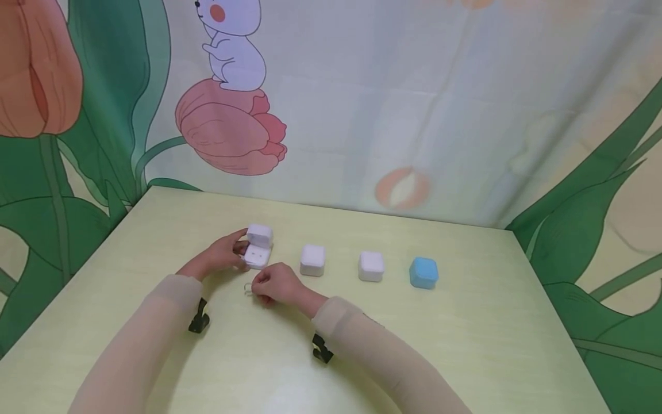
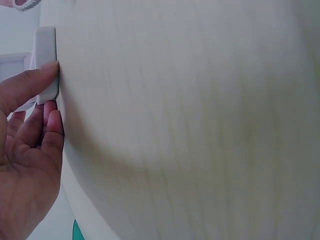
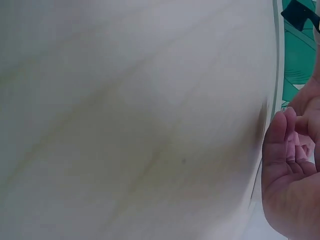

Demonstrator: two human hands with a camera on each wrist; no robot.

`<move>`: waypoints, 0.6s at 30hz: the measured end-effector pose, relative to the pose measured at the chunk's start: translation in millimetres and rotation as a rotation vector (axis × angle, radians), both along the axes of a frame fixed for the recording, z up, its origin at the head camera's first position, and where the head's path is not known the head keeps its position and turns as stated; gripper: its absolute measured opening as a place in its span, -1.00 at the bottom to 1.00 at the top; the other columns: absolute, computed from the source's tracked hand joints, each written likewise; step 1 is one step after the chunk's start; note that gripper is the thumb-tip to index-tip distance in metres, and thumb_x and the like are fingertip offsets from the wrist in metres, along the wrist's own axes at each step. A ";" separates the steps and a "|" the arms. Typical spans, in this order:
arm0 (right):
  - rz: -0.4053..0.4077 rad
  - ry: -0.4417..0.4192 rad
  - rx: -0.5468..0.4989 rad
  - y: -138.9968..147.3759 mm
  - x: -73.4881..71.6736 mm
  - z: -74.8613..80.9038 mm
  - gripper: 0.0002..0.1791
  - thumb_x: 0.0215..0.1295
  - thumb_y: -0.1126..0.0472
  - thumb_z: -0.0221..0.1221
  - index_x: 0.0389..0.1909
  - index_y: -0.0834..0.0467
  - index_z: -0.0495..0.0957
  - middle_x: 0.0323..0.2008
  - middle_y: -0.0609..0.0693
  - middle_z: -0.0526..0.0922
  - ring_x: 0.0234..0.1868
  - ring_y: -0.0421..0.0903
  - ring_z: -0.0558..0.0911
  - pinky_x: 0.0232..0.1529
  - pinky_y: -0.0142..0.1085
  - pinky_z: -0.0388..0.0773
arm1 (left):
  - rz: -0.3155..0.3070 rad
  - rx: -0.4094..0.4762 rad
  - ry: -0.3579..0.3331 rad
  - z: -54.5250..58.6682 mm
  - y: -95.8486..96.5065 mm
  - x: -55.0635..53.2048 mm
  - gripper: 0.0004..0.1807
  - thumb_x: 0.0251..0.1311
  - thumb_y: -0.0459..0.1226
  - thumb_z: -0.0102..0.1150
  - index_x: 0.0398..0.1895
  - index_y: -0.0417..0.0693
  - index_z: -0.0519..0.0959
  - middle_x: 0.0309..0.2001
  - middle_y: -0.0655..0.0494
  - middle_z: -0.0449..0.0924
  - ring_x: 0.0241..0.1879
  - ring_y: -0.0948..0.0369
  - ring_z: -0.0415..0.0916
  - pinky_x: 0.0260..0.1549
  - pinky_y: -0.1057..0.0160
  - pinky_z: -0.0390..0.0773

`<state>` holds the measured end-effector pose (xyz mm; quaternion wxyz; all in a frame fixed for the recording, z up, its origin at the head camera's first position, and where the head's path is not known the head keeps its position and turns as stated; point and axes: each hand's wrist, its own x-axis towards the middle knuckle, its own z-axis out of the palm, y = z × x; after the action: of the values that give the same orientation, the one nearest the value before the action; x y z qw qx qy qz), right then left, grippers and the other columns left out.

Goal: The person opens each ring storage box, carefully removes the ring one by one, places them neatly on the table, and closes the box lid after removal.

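Observation:
A small white jewelry box (image 1: 257,256) stands with its lid raised, and two tiny dark marks show on its inner pad. My left hand (image 1: 223,253) grips its left side; in the left wrist view the thumb lies on one face of the box (image 2: 46,45) and fingers sit behind it. Just in front of the box, my right hand (image 1: 279,284) pinches a small curved hoop earring (image 1: 247,289). Up close, the sparkly earring (image 2: 26,5) is cut off by the frame's top edge. From the right wrist, my curled right hand (image 3: 290,165) hides it.
To the right of the raised-lid box, two closed white boxes (image 1: 312,260) (image 1: 371,266) and a closed blue box (image 1: 424,272) stand in a row on the pale yellow table (image 1: 465,345). A printed curtain (image 1: 336,115) hangs behind the table's far edge.

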<state>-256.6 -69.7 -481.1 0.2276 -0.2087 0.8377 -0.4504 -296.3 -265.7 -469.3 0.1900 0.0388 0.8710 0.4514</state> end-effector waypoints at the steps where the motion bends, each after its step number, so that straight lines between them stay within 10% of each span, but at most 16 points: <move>1: 0.004 -0.003 0.002 -0.7 0.2 -0.7 -0.83 0.35 0.33 0.19 -0.36 0.32 0.70 -0.72 -0.12 0.50 -0.68 -0.28 0.50 -0.59 -0.53 0.45 | 0.002 0.001 0.002 0.3 0.3 0.6 0.13 0.11 -0.49 0.32 0.64 -0.29 -0.20 0.53 -0.43 0.11 0.51 -0.25 0.22 0.54 -0.20 0.19; 18: 0.018 0.017 0.097 -8.2 -0.8 -2.5 -0.83 0.36 0.31 0.21 -0.32 0.30 0.73 -0.72 -0.17 0.49 -0.74 -0.32 0.48 -0.62 -0.56 0.38 | -0.008 0.002 0.028 -5.3 -1.3 -2.7 0.12 0.10 -0.51 0.33 0.63 -0.33 -0.18 0.51 -0.42 0.15 0.48 -0.26 0.28 0.51 -0.18 0.25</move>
<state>-257.5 -77.9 -483.6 0.2343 -0.2085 0.8586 -0.4054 -299.0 -266.9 -474.6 0.1797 0.0487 0.8729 0.4510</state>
